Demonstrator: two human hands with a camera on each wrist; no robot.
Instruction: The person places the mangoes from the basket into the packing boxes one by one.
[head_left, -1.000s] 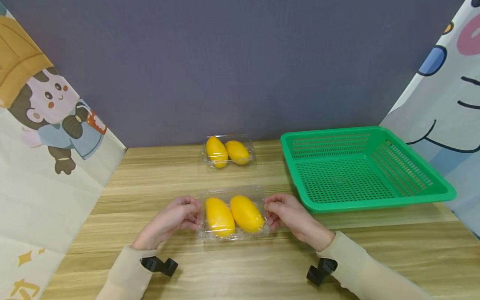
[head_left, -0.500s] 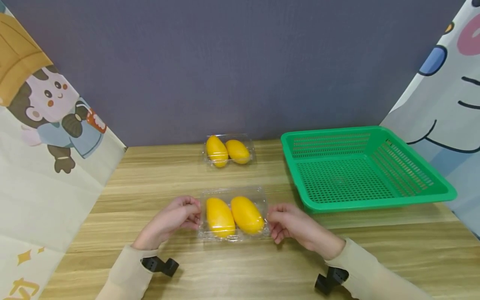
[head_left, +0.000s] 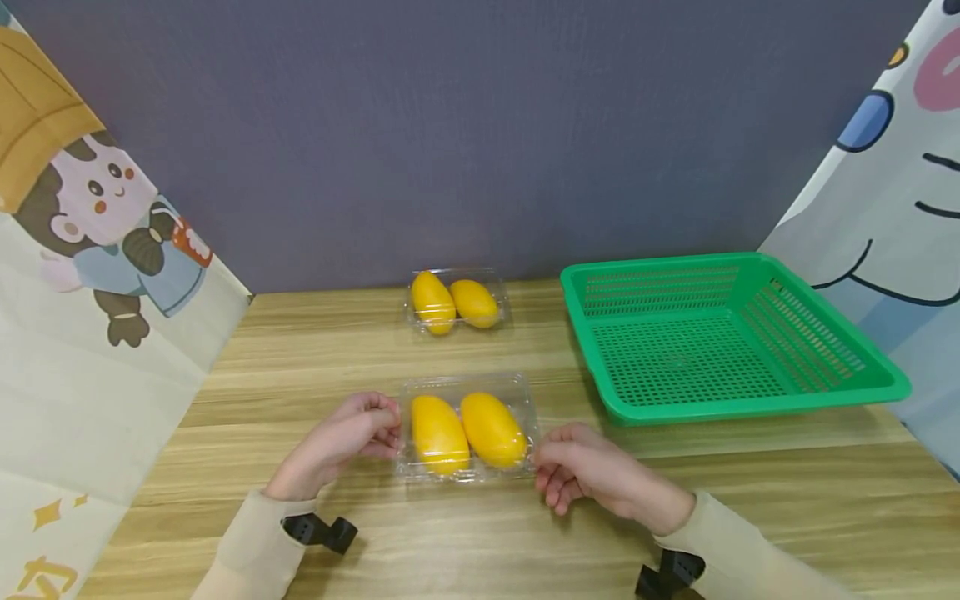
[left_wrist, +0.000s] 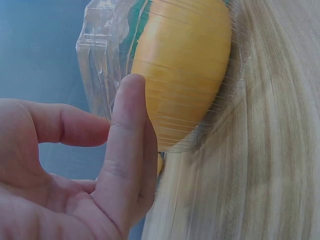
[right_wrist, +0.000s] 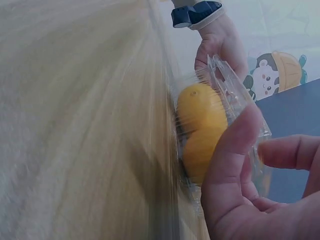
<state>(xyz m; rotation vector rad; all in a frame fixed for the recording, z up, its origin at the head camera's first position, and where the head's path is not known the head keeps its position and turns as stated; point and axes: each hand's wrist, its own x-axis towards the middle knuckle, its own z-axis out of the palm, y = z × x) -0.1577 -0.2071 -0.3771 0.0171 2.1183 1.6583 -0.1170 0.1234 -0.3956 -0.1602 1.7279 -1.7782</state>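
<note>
A clear plastic clamshell box (head_left: 468, 384) with two yellow mangoes (head_left: 493, 429) inside lies on the wooden table, its lid down over them. At its left side, my left hand (head_left: 348, 437) pinches the rim between thumb and finger; the left wrist view shows the fingertips meeting at the plastic edge (left_wrist: 97, 55). My right hand (head_left: 592, 475) is at the front right corner, where thumb and index finger (right_wrist: 285, 151) close on the rim from both sides. The other right fingers curl loosely below. Whether the lid's edge is fully pressed down cannot be made out.
Behind it, near the dark back wall, stands a second clear box (head_left: 491, 279) holding two more mangoes (head_left: 432, 302). To the right is a green plastic basket (head_left: 750, 409) with nothing in it. Printed cloth panels (head_left: 97, 392) border both sides of the table (head_left: 300, 350).
My right hand has slid from the middle of the box's right side toward the front right corner, coming slightly off it on the way. My left hand and the box have barely moved.
</note>
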